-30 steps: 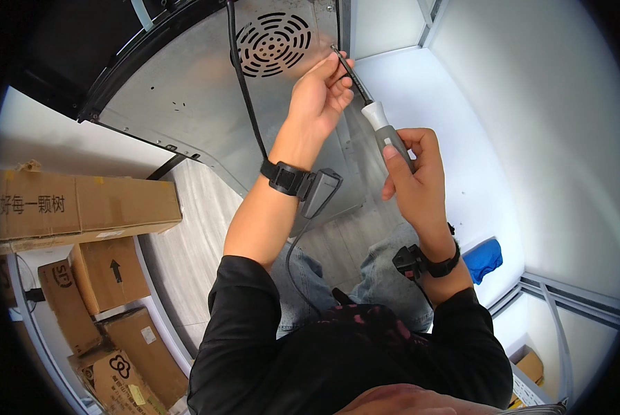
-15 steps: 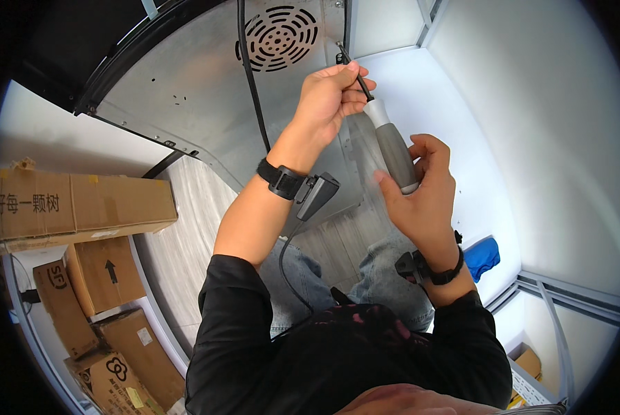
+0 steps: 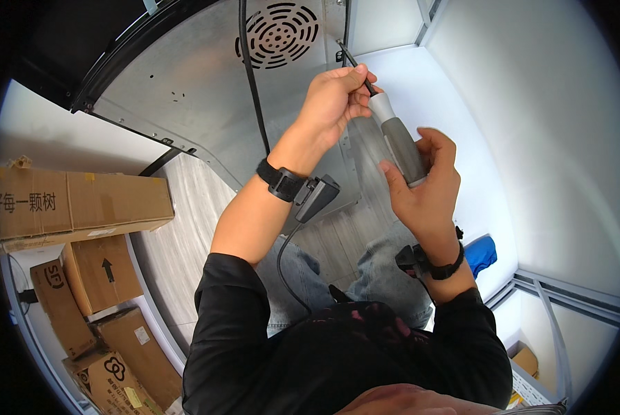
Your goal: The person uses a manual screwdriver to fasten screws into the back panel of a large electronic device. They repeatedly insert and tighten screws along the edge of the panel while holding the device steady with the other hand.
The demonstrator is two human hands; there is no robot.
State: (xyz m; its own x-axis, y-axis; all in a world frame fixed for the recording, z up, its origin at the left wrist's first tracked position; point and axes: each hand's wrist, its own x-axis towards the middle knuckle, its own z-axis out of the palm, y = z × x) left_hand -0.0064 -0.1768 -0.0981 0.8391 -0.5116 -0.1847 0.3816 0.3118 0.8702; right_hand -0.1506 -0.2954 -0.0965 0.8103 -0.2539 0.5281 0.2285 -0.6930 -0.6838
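A screwdriver (image 3: pixel 401 142) with a thick grey handle, a pale collar and a dark shaft slants up to the left. Its tip meets the right edge of a metal panel (image 3: pixel 185 90), by a small black fitting (image 3: pixel 339 55). The thumb and fingers of my left hand (image 3: pixel 334 100) pinch the shaft just above the collar. My right hand (image 3: pixel 427 183) is cupped loosely round the butt of the handle, thumb on one side and curled fingers on the other. Whatever the tip engages is too small to make out.
A black cable (image 3: pixel 251 83) hangs across the panel beside its round vent (image 3: pixel 279 36). Cardboard boxes (image 3: pixel 116 200) are stacked at the left. A blue cloth-like item (image 3: pixel 481 256) lies on the white surface (image 3: pixel 476 173) at right. A wire runs from my left wrist device (image 3: pixel 315 197).
The screwdriver handle has shifted slightly up and to the right and turned a little. My right hand has moved up with it; my left hand stays pinched on the shaft.
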